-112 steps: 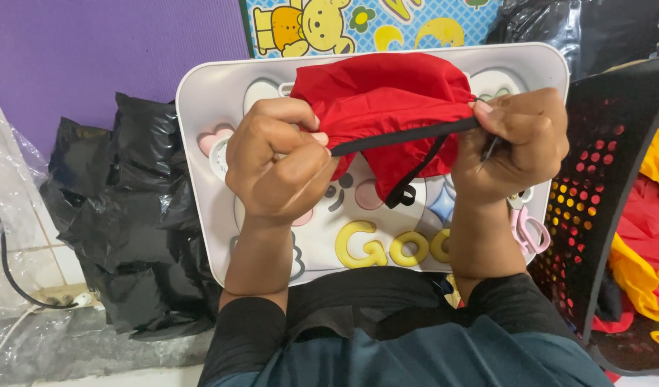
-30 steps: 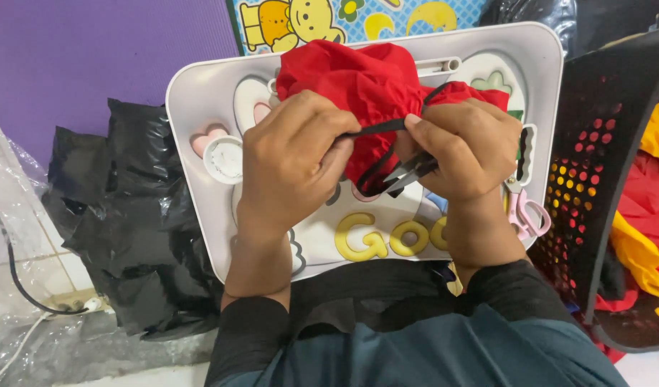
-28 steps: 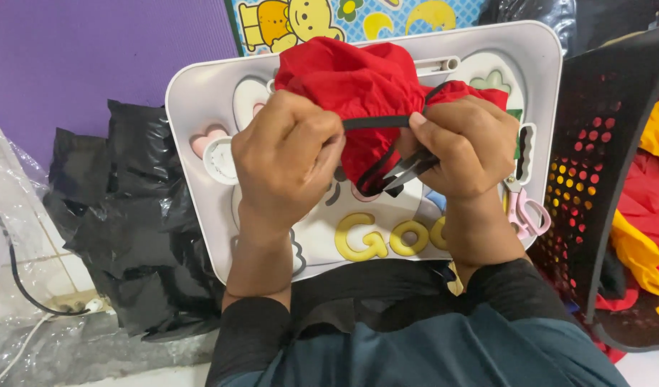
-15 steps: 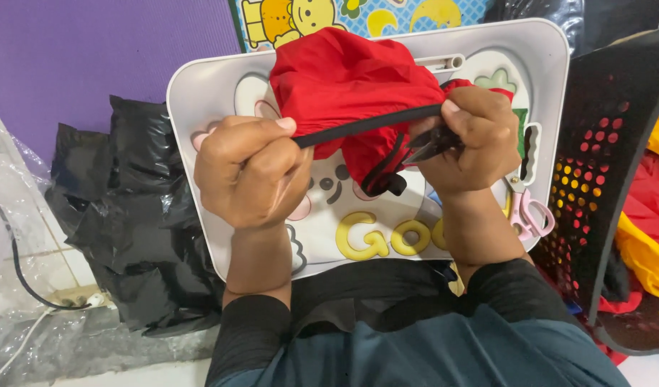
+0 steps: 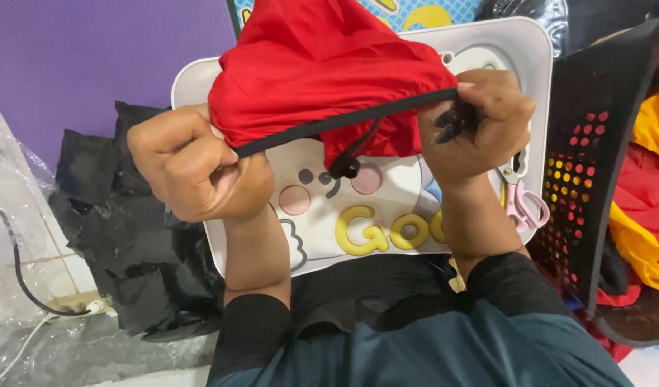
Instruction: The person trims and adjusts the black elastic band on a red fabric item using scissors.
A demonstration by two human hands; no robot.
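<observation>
Both hands have moved apart: the left hand (image 5: 193, 168) and right hand (image 5: 480, 118) now grasp the red pouch (image 5: 322, 72), stretching its black band (image 5: 344, 122) taut above the white tray (image 5: 387, 215).

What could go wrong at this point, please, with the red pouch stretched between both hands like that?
The black trim is pulled taut between the left hand and right hand, so a seam might tear or the edge could slip from a fist. The dangling cord stopper could snag as the red pouch shifts. The pink scissors lie by the right wrist at the edge of the white tray and might get knocked off.
</observation>
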